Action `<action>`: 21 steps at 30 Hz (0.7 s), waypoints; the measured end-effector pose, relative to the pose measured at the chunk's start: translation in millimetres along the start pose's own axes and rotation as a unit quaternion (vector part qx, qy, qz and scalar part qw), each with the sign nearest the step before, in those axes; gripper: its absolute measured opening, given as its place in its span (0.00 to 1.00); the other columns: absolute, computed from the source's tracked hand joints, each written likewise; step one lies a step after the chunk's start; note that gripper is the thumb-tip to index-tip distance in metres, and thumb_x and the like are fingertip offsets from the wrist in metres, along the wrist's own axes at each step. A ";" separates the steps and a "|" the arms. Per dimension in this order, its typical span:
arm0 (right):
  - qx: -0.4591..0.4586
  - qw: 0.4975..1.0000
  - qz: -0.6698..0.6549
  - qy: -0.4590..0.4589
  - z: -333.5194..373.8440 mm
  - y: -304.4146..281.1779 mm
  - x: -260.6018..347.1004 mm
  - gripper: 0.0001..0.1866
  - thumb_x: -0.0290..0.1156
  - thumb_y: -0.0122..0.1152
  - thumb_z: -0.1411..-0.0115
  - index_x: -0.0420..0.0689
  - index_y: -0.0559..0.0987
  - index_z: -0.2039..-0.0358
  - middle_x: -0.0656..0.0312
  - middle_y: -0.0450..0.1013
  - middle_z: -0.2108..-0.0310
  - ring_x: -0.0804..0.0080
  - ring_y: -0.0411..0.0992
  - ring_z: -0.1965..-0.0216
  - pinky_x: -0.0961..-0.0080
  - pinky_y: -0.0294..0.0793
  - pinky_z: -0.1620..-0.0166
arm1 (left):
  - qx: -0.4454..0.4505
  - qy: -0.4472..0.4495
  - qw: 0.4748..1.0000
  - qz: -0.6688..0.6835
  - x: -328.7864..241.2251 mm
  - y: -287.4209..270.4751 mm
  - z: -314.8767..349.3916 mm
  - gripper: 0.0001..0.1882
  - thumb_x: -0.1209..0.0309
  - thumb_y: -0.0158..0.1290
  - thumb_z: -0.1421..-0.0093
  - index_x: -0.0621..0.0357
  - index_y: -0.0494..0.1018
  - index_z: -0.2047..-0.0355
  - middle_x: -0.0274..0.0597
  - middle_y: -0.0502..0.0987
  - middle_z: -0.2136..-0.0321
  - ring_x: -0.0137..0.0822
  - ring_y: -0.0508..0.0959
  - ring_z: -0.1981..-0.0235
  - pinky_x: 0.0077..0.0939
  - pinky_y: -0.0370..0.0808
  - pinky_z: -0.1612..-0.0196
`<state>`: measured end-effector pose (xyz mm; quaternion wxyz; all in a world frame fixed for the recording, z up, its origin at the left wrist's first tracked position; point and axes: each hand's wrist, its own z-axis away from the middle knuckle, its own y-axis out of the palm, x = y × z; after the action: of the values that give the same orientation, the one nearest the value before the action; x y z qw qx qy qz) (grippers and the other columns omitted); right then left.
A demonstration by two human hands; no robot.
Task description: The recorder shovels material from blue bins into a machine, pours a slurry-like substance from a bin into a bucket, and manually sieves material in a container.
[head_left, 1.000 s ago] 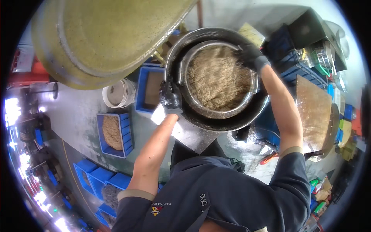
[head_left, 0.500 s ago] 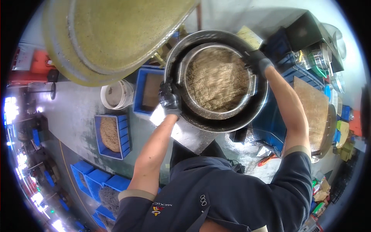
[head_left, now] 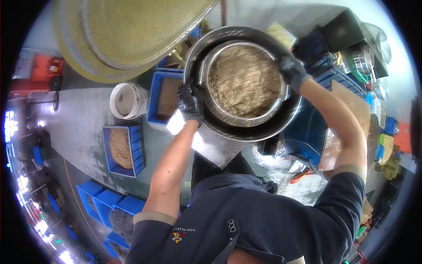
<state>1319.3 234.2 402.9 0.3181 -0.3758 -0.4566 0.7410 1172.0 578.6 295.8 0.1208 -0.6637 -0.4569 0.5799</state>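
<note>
Gloved in black, my left hand [head_left: 190,104] is closed on the left rim of a wide, round, dark metal basin [head_left: 246,134]. On the upper right rim my right hand [head_left: 293,71], also in a dark glove and slightly blurred, is closed too. Inside the basin sits a smaller round metal pan [head_left: 228,119] with a shiny rim. Brown, grainy material [head_left: 244,81] fills this pan and is streaked by motion. The fingers wrapped behind the rim are hidden, and what supports the basin underneath cannot be seen.
A large yellowish round vessel [head_left: 127,33] overhangs the upper left. To the left are a white bucket [head_left: 127,101], a blue crate [head_left: 153,99] and another blue crate of brown material [head_left: 140,152]. A brown board [head_left: 351,114] lies at right, with an orange-handled tool [head_left: 301,177] on the floor.
The view has shifted slightly, so the basin and surroundings sit a little higher and further left. My right elbow has swung outward. Both hands keep their hold on the basin.
</note>
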 end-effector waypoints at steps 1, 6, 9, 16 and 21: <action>0.000 1.000 0.002 -0.003 6.3 -3.1 5.0 0.11 0.32 0.52 0.42 0.46 0.78 0.60 0.54 0.75 0.61 0.60 0.75 0.60 0.65 0.76 0.61 | -0.002 -0.003 1.000 0.000 -1.1 -2.8 1.6 0.12 0.71 0.46 0.39 0.61 0.74 0.59 0.55 0.76 0.61 0.54 0.74 0.58 0.44 0.70 0.54; 0.032 0.998 0.043 -0.035 63.9 -18.8 33.0 0.11 0.27 0.54 0.45 0.43 0.79 0.62 0.57 0.77 0.64 0.58 0.76 0.61 0.63 0.75 0.56 | -0.025 -0.009 1.000 -0.014 1.9 -7.1 5.8 0.12 0.72 0.46 0.39 0.60 0.75 0.58 0.55 0.76 0.61 0.53 0.74 0.58 0.45 0.70 0.54; -0.050 0.995 -0.053 -0.063 59.7 26.4 10.2 0.15 0.27 0.55 0.49 0.44 0.76 0.59 0.50 0.75 0.64 0.54 0.76 0.64 0.61 0.75 0.63 | -0.003 -0.018 1.000 -0.007 -5.3 -7.6 1.4 0.13 0.71 0.46 0.40 0.59 0.74 0.57 0.55 0.76 0.61 0.54 0.74 0.58 0.45 0.70 0.54; -0.018 0.982 -0.186 0.028 101.9 0.3 46.4 0.11 0.32 0.53 0.48 0.47 0.81 0.67 0.47 0.76 0.68 0.51 0.76 0.64 0.60 0.75 0.60 | -0.010 -0.040 0.999 -0.006 5.9 2.2 2.8 0.12 0.70 0.47 0.40 0.60 0.75 0.58 0.55 0.76 0.62 0.54 0.74 0.59 0.45 0.70 0.54; 0.161 0.984 -0.011 -0.074 82.8 -15.0 47.3 0.11 0.35 0.56 0.48 0.41 0.80 0.72 0.45 0.76 0.71 0.48 0.76 0.66 0.59 0.74 0.60 | 0.000 -0.029 1.000 -0.006 0.0 -2.2 1.4 0.12 0.70 0.47 0.39 0.61 0.75 0.59 0.55 0.76 0.61 0.54 0.74 0.57 0.44 0.70 0.53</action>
<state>1226.7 242.1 428.9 0.3482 -0.2589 -0.3577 0.8269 1169.7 579.3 296.9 0.1113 -0.6440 -0.4643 0.5977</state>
